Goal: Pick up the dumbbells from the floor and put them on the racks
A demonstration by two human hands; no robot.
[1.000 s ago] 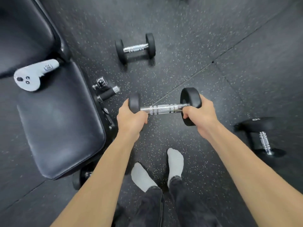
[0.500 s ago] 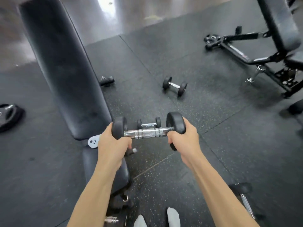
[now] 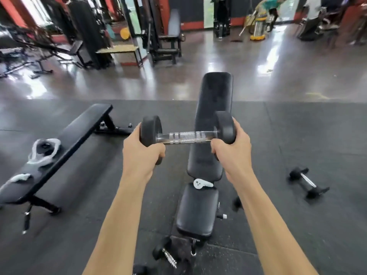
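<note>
In the middle of the frame, the left hand (image 3: 142,149) grips one black end of a dumbbell (image 3: 187,136) and the right hand (image 3: 231,149) grips the other end, holding it up over a black bench (image 3: 210,135). Another dumbbell (image 3: 307,182) lies on the floor mat (image 3: 297,225) at the right

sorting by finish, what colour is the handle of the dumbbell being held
Shiny silver chrome with knurled bands, between black heads; the dumbbell shows clearly in the head view.
</note>
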